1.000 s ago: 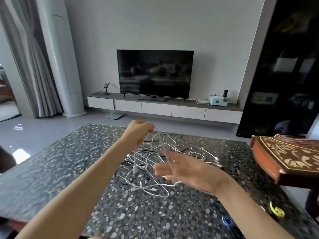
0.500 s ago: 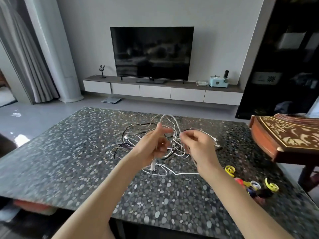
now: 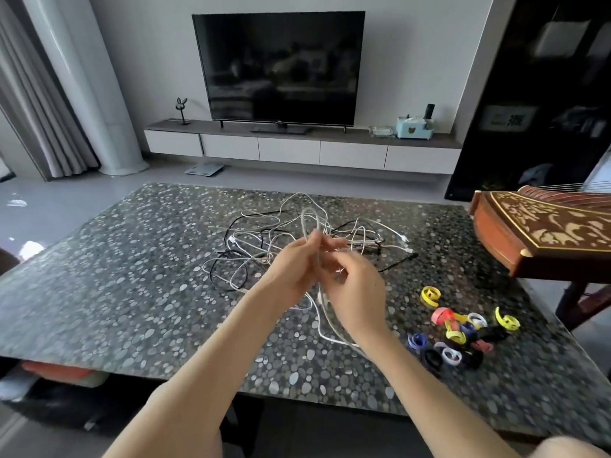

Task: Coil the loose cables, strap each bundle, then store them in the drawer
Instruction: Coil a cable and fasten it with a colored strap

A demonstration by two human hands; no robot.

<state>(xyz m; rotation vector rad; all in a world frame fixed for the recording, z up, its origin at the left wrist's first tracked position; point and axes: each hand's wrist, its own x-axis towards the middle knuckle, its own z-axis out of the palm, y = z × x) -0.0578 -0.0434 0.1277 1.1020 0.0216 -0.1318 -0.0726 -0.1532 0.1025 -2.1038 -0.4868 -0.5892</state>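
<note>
Both forearms reach in from the near edge, hands raised over the table (image 3: 99,292) and nearly touching. Left hand (image 3: 291,269): back to me, thumb and fingers pinching a white cable (image 3: 309,219) whose tall narrow loop stands up just beyond the fingertips. Right hand (image 3: 353,292): just right of the left and a bit nearer me, fingers curled round the same cable, blurred by motion. I can't make out the exact grip. The cable's slack drops below the right hand and trails across the table toward my right wrist.

Cable tangle (image 3: 258,246): white and black leads in a loose heap on the table, under and beyond both hands, spreading left of the left hand. No coiled bundle visible yet.

Straps (image 3: 459,332): small pile of yellow, red, blue, white and black loops on the table, right of the right hand, well apart from the tangle.

Further right, a carved wooden string instrument (image 3: 542,229). Far beyond the hands, TV console (image 3: 297,147) with all drawer fronts closed, a pale blue box (image 3: 413,127) on top, contents not visible, and the television (image 3: 281,64) above.

Versus half a second ago: hands have closed the gap between them, right hand has come nearer me, loop stands taller, and more of the strap pile is in view
</note>
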